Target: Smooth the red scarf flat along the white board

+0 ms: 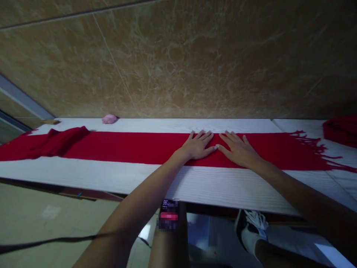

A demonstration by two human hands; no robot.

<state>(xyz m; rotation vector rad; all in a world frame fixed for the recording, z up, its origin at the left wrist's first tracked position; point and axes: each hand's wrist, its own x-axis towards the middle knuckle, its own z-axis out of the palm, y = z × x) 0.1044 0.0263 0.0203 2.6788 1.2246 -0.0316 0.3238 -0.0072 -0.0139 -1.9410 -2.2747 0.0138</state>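
Observation:
A long red scarf (pixel 134 147) lies stretched out along a white table (pixel 212 186). Its fringed end (pixel 315 143) is at the right and its left end (pixel 60 139) is bunched up. My left hand (pixel 198 145) and my right hand (pixel 237 149) both rest flat on the scarf near its middle, side by side, thumbs almost touching, fingers spread and pointing toward the wall. Neither hand holds anything.
A small pink object (pixel 109 118) sits at the table's far edge against the brown marbled wall (pixel 178 56). Another red cloth (pixel 341 130) lies at the far right. Below the table's near edge I see a white shoe (pixel 251 227) and a light floor.

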